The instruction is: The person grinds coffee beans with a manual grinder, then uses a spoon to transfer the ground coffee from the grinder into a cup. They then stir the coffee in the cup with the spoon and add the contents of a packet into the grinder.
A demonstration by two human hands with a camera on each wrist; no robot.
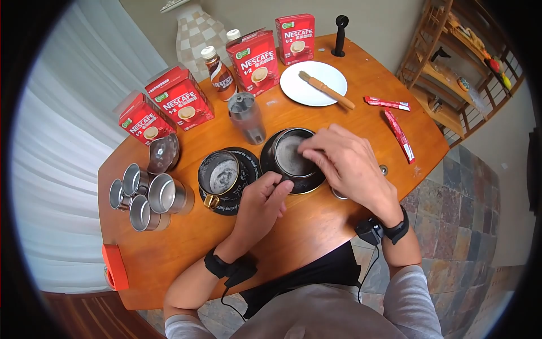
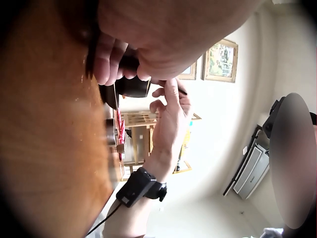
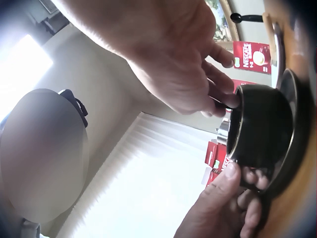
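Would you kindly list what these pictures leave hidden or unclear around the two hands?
- Head view: the right hand covers part of the black cup; any spoon is hidden.
- Head view: the cup's handle is hidden under the left hand.
- Left wrist view: the cup is mostly blocked by fingers, blurred.

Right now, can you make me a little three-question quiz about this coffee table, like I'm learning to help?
1. True or false: the left hand grips the black cup on its saucer.
2. What lies on the white plate? A) a spoon B) a brush C) a sachet
3. Fill in: the right hand's fingers rest over the cup's ____.

Key:
1. True; its fingers curl at the cup's near side.
2. B.
3. Rim.
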